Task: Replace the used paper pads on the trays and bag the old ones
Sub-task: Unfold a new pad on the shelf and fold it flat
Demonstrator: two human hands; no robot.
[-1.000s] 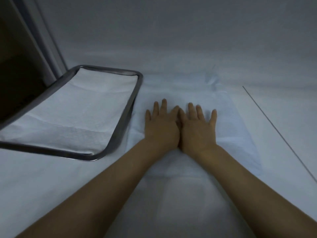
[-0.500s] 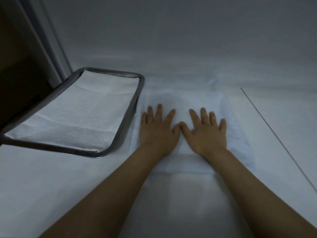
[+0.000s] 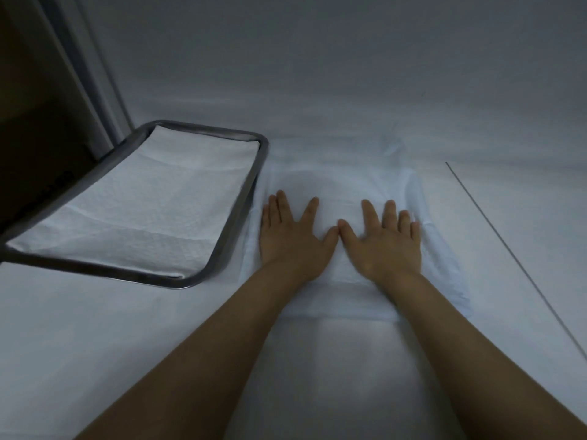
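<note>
While the ten-o'clock tray (image 3: 242, 201) (left corner cut off) holds a lining pad (image 3: 143, 211), left hand (image 3: 290, 246) and right hand (image 3: 386, 249) press flat, fingers straight, on a loose pad (image 3: 349, 185).

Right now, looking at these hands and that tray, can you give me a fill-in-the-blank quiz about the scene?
The left hand and right hand rest palm-____ on the loose paper pad.
The metal tray, holding a second pad, sits to the hands' ____.
The two hands come closest at their ____.
Missing words: down, left, thumbs.
</note>
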